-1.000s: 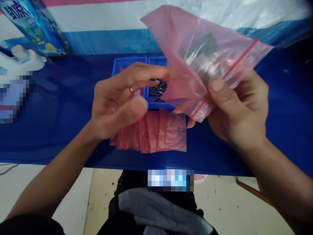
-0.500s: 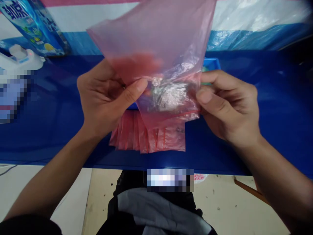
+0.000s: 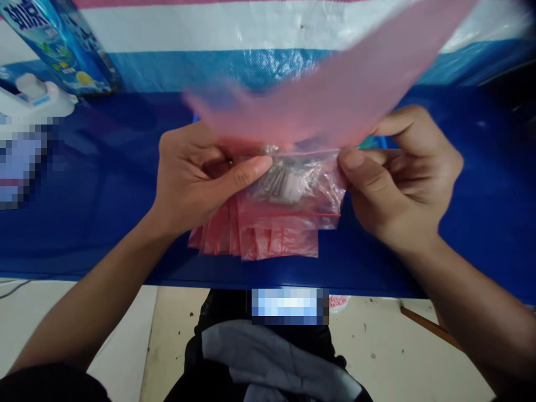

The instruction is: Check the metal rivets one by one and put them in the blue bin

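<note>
Both my hands hold a pink, see-through plastic bag (image 3: 330, 100) above the table. Its upper part flares up to the right and is blurred. My left hand (image 3: 196, 173) pinches the left side, thumb on top. The fingers of my right hand (image 3: 397, 173) are closed on the right edge. Between the hands lies a clear packet (image 3: 288, 181) with several thin, shiny pieces in it; whether it is inside the pink bag I cannot tell. Below, a fanned row of pink zip bags (image 3: 276, 244) rests on the blue table, partly covered.
A blue detergent-like pack (image 3: 62, 50) stands at the back left, with a white device (image 3: 37, 100) in front of it. A blue tray (image 3: 379, 140) shows partly behind my right hand. The blue table's (image 3: 104, 245) front edge is near my lap.
The pink bag's upper part has swung to the right and folded back, baring more of the clear packet. My left hand has shifted right, and my right hand slightly right.
</note>
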`<state>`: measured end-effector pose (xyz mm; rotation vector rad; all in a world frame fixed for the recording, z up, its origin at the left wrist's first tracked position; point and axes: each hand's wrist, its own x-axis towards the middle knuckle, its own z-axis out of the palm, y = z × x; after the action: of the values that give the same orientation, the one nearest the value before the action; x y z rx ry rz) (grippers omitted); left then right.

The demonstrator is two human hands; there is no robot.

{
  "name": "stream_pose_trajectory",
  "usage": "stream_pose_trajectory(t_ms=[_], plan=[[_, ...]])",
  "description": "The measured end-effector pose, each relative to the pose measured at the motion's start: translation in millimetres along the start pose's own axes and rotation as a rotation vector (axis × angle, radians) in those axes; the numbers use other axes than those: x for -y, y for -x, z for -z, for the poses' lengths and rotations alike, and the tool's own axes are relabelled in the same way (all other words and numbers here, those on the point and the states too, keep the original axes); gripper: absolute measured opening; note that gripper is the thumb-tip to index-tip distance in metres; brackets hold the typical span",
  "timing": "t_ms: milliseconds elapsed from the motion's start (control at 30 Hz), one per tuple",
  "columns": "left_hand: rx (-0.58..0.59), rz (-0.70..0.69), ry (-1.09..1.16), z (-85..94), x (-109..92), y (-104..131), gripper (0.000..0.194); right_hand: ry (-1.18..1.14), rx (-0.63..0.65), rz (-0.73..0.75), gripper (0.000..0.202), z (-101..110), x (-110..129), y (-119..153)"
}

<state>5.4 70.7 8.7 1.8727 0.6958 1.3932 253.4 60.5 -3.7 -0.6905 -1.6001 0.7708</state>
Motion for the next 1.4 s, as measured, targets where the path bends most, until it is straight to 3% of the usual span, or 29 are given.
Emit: stream_pose_trajectory(t_ms=[167, 233, 300, 367, 500, 600, 700, 767, 867, 967, 1100, 1267, 1400], plan=[[0.167, -0.076, -0.060, 2.2, -3.9, -0.6, 0.029, -0.089, 0.007, -0.107, 0.011, 1.9, 5.9, -2.3], [0.186, -0.094, -0.051, 1.2, -3.6, 0.0, 0.023, -0.110, 0.014, -0.143, 0.010, 3.7, 6.9, -2.8], [0.148, -0.092, -0.070, -0.9, -2.7, 1.2, 0.015, -0.117, 0.070, -0.203, 0.011, 4.7, 8.0, -2.2], [0.074, -0.069, -0.115, -3.1, -2.7, 2.7, 0.018, -0.113, 0.134, -0.235, 0.019, 4.7, 9.7, -0.8], [-0.087, -0.011, -0.149, -7.0, -6.2, 4.8, 0.017, -0.106, 0.193, -0.141, 0.040, 5.9, 10.6, 2.0], [-0.148, 0.051, -0.114, -8.6, -7.8, 5.3, 0.024, -0.081, 0.248, -0.169, 0.064, 9.8, 7.3, 2.5], [-0.215, 0.043, -0.090, -7.5, -3.0, 5.5, 0.018, -0.061, 0.233, -0.139, 0.070, 10.9, 4.3, 2.9], [-0.209, -0.009, -0.078, -5.8, 2.2, 5.3, 0.020, -0.002, 0.206, -0.099, 0.065, 8.4, 4.4, 3.4], [-0.149, -0.043, -0.002, -5.5, 6.1, 4.5, 0.020, 0.188, 0.093, -0.050, 0.032, 3.0, 6.0, 4.5], [-0.092, 0.048, 0.113, -8.5, 4.3, 4.1, 0.027, 0.298, -0.064, 0.002, 0.012, 0.0, 5.2, 4.1], [-0.121, 0.158, 0.163, -9.3, 7.9, 3.9, 0.021, 0.228, -0.179, 0.038, 0.012, 0.3, 2.8, 0.7], [-0.158, 0.117, 0.090, -5.1, 11.4, 2.9, 0.011, 0.159, -0.096, 0.023, 0.014, -0.2, 7.1, -1.3], [-0.142, 0.170, 0.078, -3.8, 2.0, 3.0, 0.021, 0.162, -0.079, 0.069, 0.021, -0.9, 5.9, 1.2]])
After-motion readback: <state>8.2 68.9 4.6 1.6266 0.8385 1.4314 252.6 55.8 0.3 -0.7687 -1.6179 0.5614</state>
